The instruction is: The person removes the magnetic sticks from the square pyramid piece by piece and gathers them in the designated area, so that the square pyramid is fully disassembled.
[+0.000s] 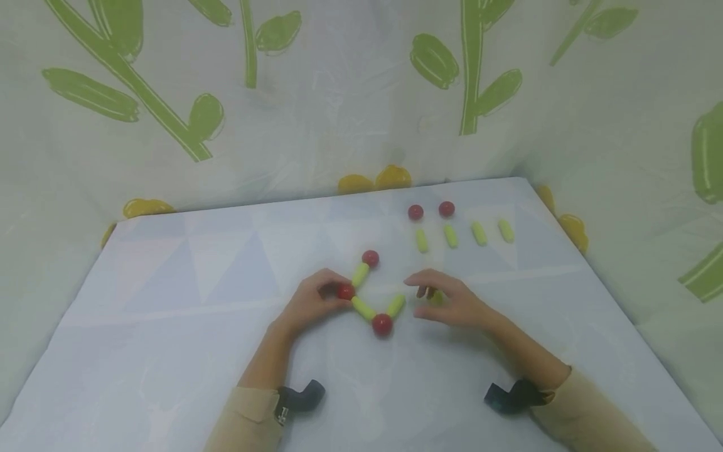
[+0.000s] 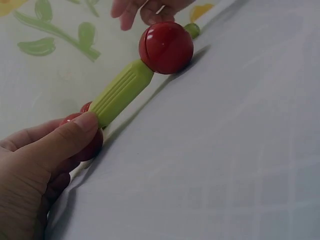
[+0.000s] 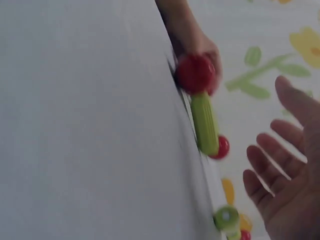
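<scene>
A zigzag chain of red balls and light green rods lies on the table. My left hand (image 1: 316, 298) pinches the chain's left red ball (image 1: 346, 291) between thumb and fingers. From that ball one green rod (image 1: 360, 275) runs up to a far red ball (image 1: 370, 258). Another green rod (image 1: 364, 308) leads to the near red ball (image 1: 382, 324), from which a third green rod (image 1: 396, 306) points toward my right hand (image 1: 452, 301). The right hand's fingers are spread apart and hold nothing in the right wrist view. A green piece (image 1: 436, 298) shows partly hidden behind them.
Toward the back right of the table (image 1: 186, 351) lie two loose red balls (image 1: 415, 212) and a row of several loose green rods (image 1: 450, 236). A leaf-patterned curtain (image 1: 339, 113) hangs behind the table's back edge. Dark wrist mounts (image 1: 302, 397) sit at both cuffs.
</scene>
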### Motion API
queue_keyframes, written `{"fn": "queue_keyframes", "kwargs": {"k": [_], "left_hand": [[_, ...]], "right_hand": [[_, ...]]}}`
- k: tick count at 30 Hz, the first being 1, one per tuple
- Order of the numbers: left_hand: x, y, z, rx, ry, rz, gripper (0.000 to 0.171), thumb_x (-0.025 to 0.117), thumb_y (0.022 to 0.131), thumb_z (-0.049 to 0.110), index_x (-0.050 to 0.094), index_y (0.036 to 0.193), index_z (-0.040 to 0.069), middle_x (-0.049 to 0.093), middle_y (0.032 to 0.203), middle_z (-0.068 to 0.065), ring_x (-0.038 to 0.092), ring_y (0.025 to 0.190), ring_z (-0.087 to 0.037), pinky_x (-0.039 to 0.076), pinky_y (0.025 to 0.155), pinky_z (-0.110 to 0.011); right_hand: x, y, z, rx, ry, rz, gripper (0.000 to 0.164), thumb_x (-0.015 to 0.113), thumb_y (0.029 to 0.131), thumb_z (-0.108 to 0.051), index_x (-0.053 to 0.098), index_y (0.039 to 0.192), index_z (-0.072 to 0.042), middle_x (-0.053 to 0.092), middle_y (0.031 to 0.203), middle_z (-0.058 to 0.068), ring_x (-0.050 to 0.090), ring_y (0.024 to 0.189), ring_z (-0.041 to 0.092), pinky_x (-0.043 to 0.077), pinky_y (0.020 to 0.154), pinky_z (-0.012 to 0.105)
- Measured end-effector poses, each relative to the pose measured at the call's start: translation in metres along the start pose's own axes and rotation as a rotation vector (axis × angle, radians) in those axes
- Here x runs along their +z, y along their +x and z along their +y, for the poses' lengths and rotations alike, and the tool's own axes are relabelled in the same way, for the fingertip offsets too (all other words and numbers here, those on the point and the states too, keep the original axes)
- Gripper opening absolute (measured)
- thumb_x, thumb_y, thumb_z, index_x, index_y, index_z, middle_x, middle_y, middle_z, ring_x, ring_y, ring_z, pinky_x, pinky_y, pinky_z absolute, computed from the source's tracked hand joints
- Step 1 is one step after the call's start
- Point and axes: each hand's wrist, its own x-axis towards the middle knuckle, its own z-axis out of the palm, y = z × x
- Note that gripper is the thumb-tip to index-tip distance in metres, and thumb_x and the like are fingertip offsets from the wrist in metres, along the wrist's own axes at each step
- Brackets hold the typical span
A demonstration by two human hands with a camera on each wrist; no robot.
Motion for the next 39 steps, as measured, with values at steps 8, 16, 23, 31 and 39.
{"fn": "queue_keyframes", "kwargs": {"k": [8, 16, 23, 31, 39], "left_hand": [[-0.004, 0.000, 0.003, 0.000, 0.037, 0.011, 0.033, 0.080, 0.075, 0.023, 0.066, 0.105, 0.027, 0.061, 0.094, 0.013, 0.056, 0.094, -0.007, 0.050, 0.084, -0.028], [-0.006, -0.001, 0.005, -0.033, 0.044, 0.000, 0.032, 0.080, 0.074, 0.022, 0.066, 0.103, 0.024, 0.061, 0.093, 0.010, 0.056, 0.094, -0.009, 0.050, 0.083, -0.030], [-0.004, -0.001, 0.003, -0.027, 0.032, -0.010, 0.033, 0.080, 0.074, 0.021, 0.065, 0.103, 0.023, 0.061, 0.094, 0.009, 0.056, 0.094, -0.010, 0.049, 0.084, -0.029], [0.000, -0.002, 0.003, -0.013, 0.023, -0.008, 0.032, 0.080, 0.074, 0.020, 0.065, 0.103, 0.023, 0.061, 0.094, 0.009, 0.056, 0.093, -0.009, 0.050, 0.083, -0.028], [-0.001, -0.001, 0.003, 0.002, 0.043, -0.010, 0.033, 0.080, 0.074, 0.021, 0.065, 0.102, 0.025, 0.061, 0.093, 0.012, 0.057, 0.092, -0.007, 0.050, 0.083, -0.028]], "right_hand": [[0.032, 0.008, -0.009, 0.273, 0.135, 0.072, 0.051, 0.071, 0.084, -0.020, 0.051, 0.131, -0.014, 0.059, 0.104, 0.005, 0.057, 0.073, 0.016, 0.052, 0.064, 0.025], [0.054, 0.019, -0.012, 0.548, 0.217, 0.140, 0.051, 0.076, 0.079, -0.029, 0.057, 0.124, -0.016, 0.065, 0.082, 0.002, 0.062, 0.071, 0.017, 0.053, 0.065, 0.026], [0.057, 0.020, -0.013, 0.541, 0.118, 0.207, 0.044, 0.078, 0.075, -0.027, 0.063, 0.115, -0.016, 0.063, 0.085, -0.001, 0.058, 0.077, 0.014, 0.050, 0.067, 0.025], [0.056, 0.018, -0.014, 0.456, 0.060, 0.186, 0.040, 0.076, 0.077, -0.019, 0.064, 0.115, -0.012, 0.062, 0.098, 0.000, 0.057, 0.079, 0.012, 0.051, 0.070, 0.024], [0.055, 0.023, -0.010, 0.342, -0.028, 0.167, 0.038, 0.077, 0.077, -0.020, 0.067, 0.113, -0.015, 0.056, 0.119, 0.003, 0.058, 0.084, 0.010, 0.051, 0.074, 0.022]]}}
